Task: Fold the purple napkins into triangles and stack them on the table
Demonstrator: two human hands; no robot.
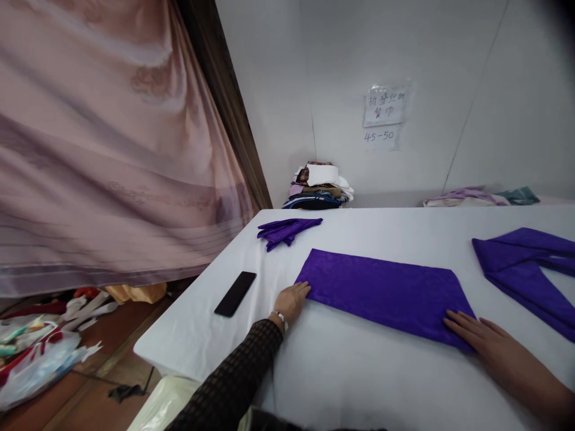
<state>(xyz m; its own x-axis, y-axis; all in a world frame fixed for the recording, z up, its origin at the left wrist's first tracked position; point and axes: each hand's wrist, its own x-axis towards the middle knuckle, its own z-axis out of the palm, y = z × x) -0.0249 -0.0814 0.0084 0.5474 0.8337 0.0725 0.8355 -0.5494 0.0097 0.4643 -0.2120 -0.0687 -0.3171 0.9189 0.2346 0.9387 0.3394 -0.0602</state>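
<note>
A purple cloth napkin (381, 293), folded into a long flat band, lies in front of me on the white-covered table (350, 371). At its left end, my left hand (291, 299) rests with the fingertips touching the near corner. My right hand (487, 338) lies flat on the right end, fingers stretched out over the cloth. Neither hand has its fingers wrapped around anything. A second purple cloth (516, 257), loosely folded, is beyond my right hand at the table's right side. Farther back on the left sits a gathered, pleated purple napkin (287, 230).
Left of my left hand lies a black phone (236, 293). Stacked folded cloths (318, 185) stand behind the table's far edge, below a handwritten paper sign (384, 108) on the wall. A pink curtain (112, 149) hangs at left; plastic bags (45, 365) lie on the floor.
</note>
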